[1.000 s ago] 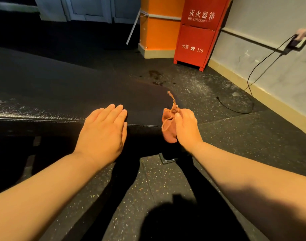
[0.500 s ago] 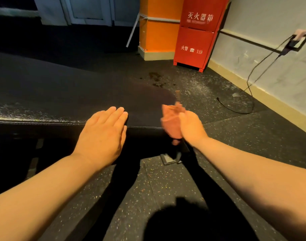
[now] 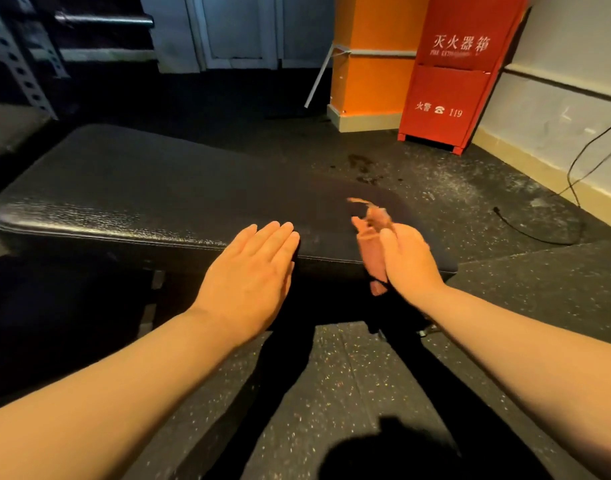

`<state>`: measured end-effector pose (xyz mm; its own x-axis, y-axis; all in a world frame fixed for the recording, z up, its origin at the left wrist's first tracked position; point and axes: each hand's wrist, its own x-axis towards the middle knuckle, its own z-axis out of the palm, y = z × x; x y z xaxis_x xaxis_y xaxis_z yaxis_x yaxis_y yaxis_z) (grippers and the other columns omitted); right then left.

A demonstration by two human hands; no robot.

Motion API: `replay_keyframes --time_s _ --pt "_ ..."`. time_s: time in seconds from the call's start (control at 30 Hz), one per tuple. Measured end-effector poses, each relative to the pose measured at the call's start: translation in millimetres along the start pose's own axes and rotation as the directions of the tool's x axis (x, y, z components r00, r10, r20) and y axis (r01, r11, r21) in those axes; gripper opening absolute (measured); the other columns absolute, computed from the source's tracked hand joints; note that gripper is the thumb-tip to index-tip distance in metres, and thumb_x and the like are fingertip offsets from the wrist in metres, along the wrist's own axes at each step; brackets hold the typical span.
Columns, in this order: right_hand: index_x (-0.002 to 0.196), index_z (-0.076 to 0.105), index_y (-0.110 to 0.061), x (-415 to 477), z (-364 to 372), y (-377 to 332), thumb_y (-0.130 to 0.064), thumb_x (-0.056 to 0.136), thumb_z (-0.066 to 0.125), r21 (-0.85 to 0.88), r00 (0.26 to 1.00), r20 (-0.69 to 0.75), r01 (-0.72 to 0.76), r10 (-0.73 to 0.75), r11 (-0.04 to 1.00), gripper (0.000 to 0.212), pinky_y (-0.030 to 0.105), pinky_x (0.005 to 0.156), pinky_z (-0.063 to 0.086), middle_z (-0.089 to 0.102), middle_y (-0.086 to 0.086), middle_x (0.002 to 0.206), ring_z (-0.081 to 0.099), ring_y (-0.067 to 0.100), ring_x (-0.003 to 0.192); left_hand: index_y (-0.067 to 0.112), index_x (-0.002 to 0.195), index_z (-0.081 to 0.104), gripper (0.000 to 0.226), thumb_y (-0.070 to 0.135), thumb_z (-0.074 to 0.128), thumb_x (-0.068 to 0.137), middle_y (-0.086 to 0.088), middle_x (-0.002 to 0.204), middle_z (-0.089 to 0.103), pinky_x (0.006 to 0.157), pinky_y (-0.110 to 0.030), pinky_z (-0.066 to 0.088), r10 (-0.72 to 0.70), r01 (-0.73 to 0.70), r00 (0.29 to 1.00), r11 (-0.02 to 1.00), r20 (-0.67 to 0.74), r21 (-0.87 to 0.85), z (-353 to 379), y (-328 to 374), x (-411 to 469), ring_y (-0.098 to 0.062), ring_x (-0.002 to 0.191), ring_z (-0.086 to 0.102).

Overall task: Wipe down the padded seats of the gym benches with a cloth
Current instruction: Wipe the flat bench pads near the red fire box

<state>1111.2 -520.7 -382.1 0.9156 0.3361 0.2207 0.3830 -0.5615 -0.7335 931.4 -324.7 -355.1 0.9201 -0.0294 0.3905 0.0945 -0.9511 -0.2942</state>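
The right hand (image 3: 409,261) had its grip closed round a bunched cloth (image 3: 372,249) — blurred, held at the near right edge of the black padded seat (image 3: 151,188), one end hanging below the edge. The left hand (image 3: 250,275) lay flat, fingers straight and together, grip holding nothing, fingertips at the seat's near edge just left of the cloth. Behind the seat — a red box (image 3: 460,74) stood against an orange pillar (image 3: 370,60), and a cable (image 3: 539,233) trailed over the floor (image 3: 332,375).
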Motion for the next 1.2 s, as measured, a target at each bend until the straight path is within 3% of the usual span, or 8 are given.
replay_keyframes --time_s 0.1,0.33,0.43,0.57,0.8,0.93,1.03,1.2 --pt "0.089 0.066 -0.013 -4.9 18.4 -33.9 -0.018 0.099 0.038 -0.018 0.982 -0.08 -0.17 0.169 0.985 0.031 0.034 0.072 0.038 0.063 0.007 0.088 0.062 0.033 0.095 0.009 0.145 0.049 0.057 0.032 0.023 0.1 -0.01 0.15 0.048 0.117 -0.045 0.033 -0.015 0.015 1.0 0.999 0.018 0.032 -8.0 -25.5 -18.7 -0.026 0.139 0.046" --pt "0.128 0.064 -0.018 -46.5 60.4 -122.1 -0.022 0.098 0.042 0.067 0.816 0.162 0.552 -0.555 0.831 0.037 0.038 0.111 0.038 0.062 0.003 0.129 0.052 0.02 0.125 0.005 0.142 0.053 0.055 0.031 0.03 0.098 -0.014 0.147 0.051 0.116 -0.046 0.032 -0.066 0.065 0.998 0.997 0.018 0.047 -19.1 -62.0 -38.8 -0.03 0.137 0.047" --pt "0.115 0.07 -0.021 -23.5 41.5 -89.8 -0.015 0.101 0.044 0.103 0.921 0.188 0.326 -0.34 0.94 0.03 0.019 0.092 0.043 0.069 -0.004 0.115 0.062 0.012 0.114 0.005 0.143 0.05 0.056 0.032 0.027 0.1 -0.015 0.148 0.049 0.117 -0.046 0.034 -0.148 0.148 0.989 0.989 0.011 0.029 -30.4 -86.0 -50.4 -0.031 0.138 0.047" --pt "0.097 0.07 -0.013 -26.0 38.6 -108.6 -0.023 0.098 0.041 -0.045 0.997 0.068 0.029 -0.026 0.999 0.031 0.036 0.075 0.047 0.07 0.014 0.095 0.066 0.037 0.096 0.005 0.145 0.048 0.055 0.031 0.028 0.101 -0.015 0.15 0.047 0.118 -0.046 0.03 -0.197 0.197 0.98 0.979 0.0 0.061 -36.2 -116.4 -70.5 -0.032 0.139 0.044" --pt "0.133 0.061 -0.02 -58.7 83.5 -185.5 -0.014 0.102 0.045 0.109 0.757 0.264 0.592 -0.597 0.799 0.035 0.027 0.112 0.033 0.058 0.002 0.134 0.048 0.017 0.129 0.003 0.141 0.053 0.051 0.029 0.034 0.101 -0.017 0.147 0.051 0.116 -0.049 0.033 -0.175 0.177 0.983 0.983 -0.047 0.047 -36.0 -121.1 -73.7 -0.034 0.137 0.047" --pt "0.099 0.067 -0.031 -21.5 53.4 -135.4 -0.029 0.099 0.04 -0.006 0.931 0.252 0.273 -0.263 0.962 0.027 0.033 0.076 0.044 0.066 0.0 0.097 0.064 0.024 0.097 0.005 0.14 0.054 0.052 0.033 0.03 0.102 -0.015 0.145 0.053 0.116 -0.047 0.033 -0.245 0.247 0.968 0.968 -0.053 0.042 -48.0 -146.1 -81.2 -0.033 0.136 0.047" --pt "0.106 0.069 -0.019 -22.9 71.2 -162.8 -0.018 0.1 0.04 -0.038 0.982 0.189 0.036 -0.028 0.999 0.03 0.033 0.07 0.04 0.064 0.006 0.095 0.064 0.03 0.092 0.005 0.143 0.05 0.053 0.033 0.028 0.103 -0.014 0.148 0.049 0.118 -0.046 0.031 -0.267 0.27 0.962 0.962 -0.062 0.04 -48.7 -162.8 -98.8 -0.032 0.139 0.044" --pt "0.11 0.066 -0.016 -76.5 123.9 -255.6 -0.011 0.101 0.045 0.161 0.76 0.282 0.564 -0.585 0.81 0.023 0.031 0.095 0.044 0.062 0.005 0.116 0.056 0.017 0.109 0.001 0.144 0.048 0.051 0.03 0.032 0.104 -0.017 0.149 0.048 0.117 -0.049 0.032 -0.286 0.286 0.952 0.958 -0.107 -0.016 -44.6 -167.3 -106.9 -0.033 0.141 0.041"
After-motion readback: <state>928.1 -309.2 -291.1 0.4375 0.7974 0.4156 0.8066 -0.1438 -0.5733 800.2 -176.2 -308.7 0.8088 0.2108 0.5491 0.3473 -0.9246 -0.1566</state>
